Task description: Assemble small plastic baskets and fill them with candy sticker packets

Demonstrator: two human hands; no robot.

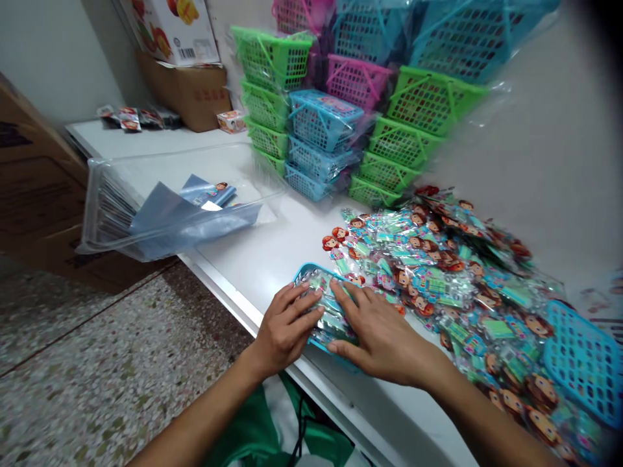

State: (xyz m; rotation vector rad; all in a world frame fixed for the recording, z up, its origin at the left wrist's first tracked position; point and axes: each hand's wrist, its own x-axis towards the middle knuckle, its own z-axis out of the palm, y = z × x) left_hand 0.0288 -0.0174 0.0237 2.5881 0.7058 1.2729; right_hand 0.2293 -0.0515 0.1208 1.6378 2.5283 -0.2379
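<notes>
A small blue plastic basket (305, 275) filled with wrapped toy packets (329, 310) sits at the near edge of the white table (253, 253). My left hand (287, 324) lies on the basket's left side, fingers stretched flat over the packets. From the right, my right hand (382, 331) presses down on the same packets with fingers spread. A big heap of the same cartoon-face packets (452, 272) lies just right of my hands.
Stacks of wrapped green, blue and pink baskets (335, 123) stand at the back. A clear plastic bin (160, 201) with sheets overhangs the table's left edge. Another blue basket (584, 357) lies at the right. Cardboard boxes (189, 91) sit at the far left.
</notes>
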